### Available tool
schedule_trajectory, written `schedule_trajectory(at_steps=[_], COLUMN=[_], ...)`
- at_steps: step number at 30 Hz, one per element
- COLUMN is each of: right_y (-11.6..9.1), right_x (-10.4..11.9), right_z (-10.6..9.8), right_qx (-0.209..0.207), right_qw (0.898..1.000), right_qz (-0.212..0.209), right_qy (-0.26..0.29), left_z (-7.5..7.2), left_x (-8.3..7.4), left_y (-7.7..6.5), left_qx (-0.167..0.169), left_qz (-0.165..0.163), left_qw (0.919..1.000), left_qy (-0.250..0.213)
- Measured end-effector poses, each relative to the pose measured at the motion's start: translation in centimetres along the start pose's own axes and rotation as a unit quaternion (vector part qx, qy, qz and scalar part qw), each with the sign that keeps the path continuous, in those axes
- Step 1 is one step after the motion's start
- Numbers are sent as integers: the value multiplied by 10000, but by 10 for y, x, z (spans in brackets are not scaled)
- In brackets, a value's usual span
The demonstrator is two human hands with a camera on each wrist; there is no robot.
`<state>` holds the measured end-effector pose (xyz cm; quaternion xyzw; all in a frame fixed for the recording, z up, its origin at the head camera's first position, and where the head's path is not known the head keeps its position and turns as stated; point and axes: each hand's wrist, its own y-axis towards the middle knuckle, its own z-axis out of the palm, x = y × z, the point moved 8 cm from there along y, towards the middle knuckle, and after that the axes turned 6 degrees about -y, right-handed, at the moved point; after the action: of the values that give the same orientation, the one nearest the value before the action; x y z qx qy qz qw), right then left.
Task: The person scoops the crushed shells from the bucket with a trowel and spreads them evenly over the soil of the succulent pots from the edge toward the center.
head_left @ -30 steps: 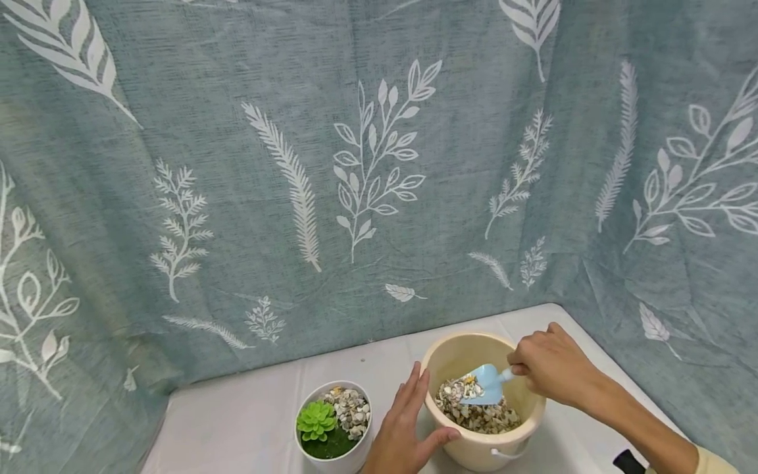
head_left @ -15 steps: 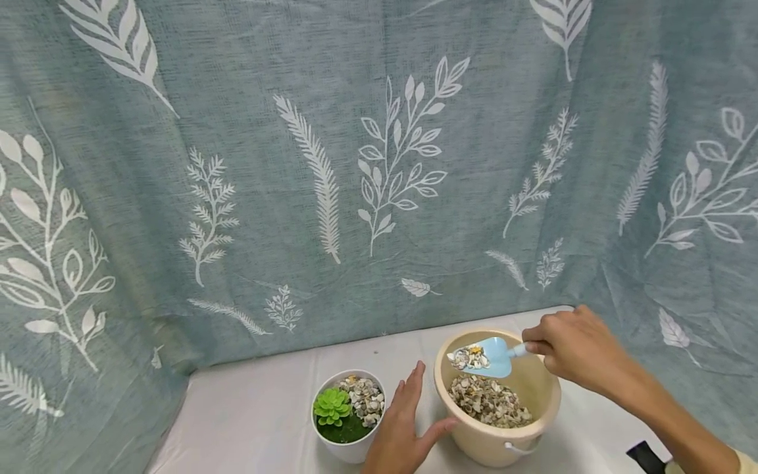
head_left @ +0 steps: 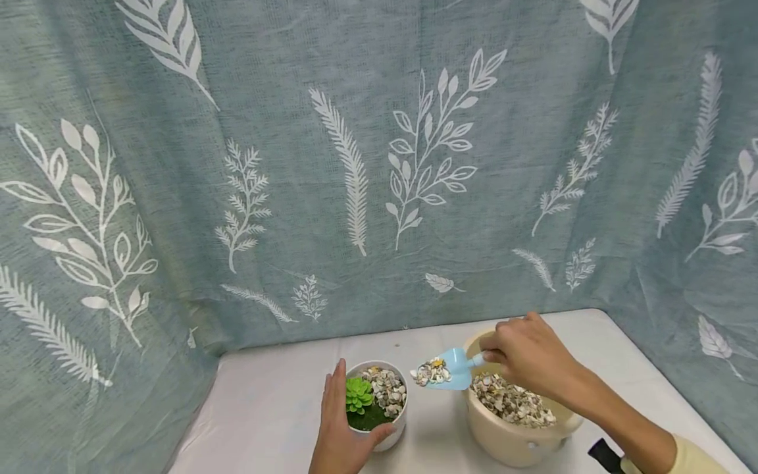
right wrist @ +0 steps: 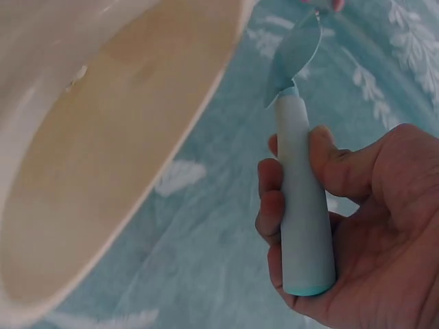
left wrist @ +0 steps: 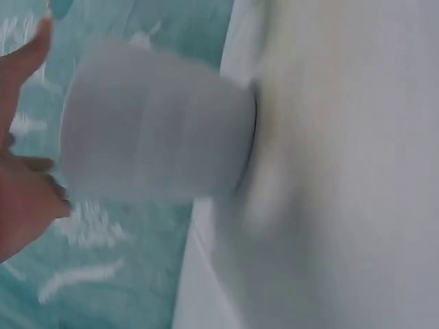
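My right hand (head_left: 530,355) grips the handle of a light blue scoop (head_left: 460,370), its blade loaded with small stones (head_left: 432,373). The scoop is over the gap between a cream bucket (head_left: 503,441) and a white pot (head_left: 387,442). Fingers wrap the thick handle (right wrist: 302,205) in the right wrist view. My left hand (head_left: 343,424) is at the pot's left and front, fingers straight and thumb spread; whether it touches the wall I cannot tell. A green succulent (head_left: 358,395), dark green ground and pale stones (head_left: 387,390) fill the pot. The left wrist view is blurred.
Loose stones (head_left: 512,403) lie in the bucket, under my right forearm. Both containers stand on a white table (head_left: 266,408). A grey-green curtain (head_left: 355,197) with white leaf prints rises behind and at both sides.
The loaded scoop has risen out of the bucket and moved left, past its rim. My left hand has left the bucket and shifted to the pot's left side. The head view has turned left.
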<state>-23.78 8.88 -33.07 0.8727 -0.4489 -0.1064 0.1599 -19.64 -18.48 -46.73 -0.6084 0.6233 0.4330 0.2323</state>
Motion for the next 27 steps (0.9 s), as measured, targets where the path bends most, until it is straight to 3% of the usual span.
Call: schedule_trajectory(at_steps=[2,5,14,27], right_y=[7,17,47,56], right_x=[11,27,70,89], right_z=[6,15,36,44], right_qx=[-11,77,376,226], right_qw=[9999,9992,9962,9881], right_qz=[-163,-398,-738,-902], right_qy=[18,17,-269,-1228], left_z=[-5,-7,-7,-12], left_x=[15,29,42,41], left_y=[1,3,5,3], left_qx=[291,540,642,567], left_qz=[-495,-733,-956,-870], left_qw=[9983,9956,9928,9944], left_qy=[-93,-233,-336,-180])
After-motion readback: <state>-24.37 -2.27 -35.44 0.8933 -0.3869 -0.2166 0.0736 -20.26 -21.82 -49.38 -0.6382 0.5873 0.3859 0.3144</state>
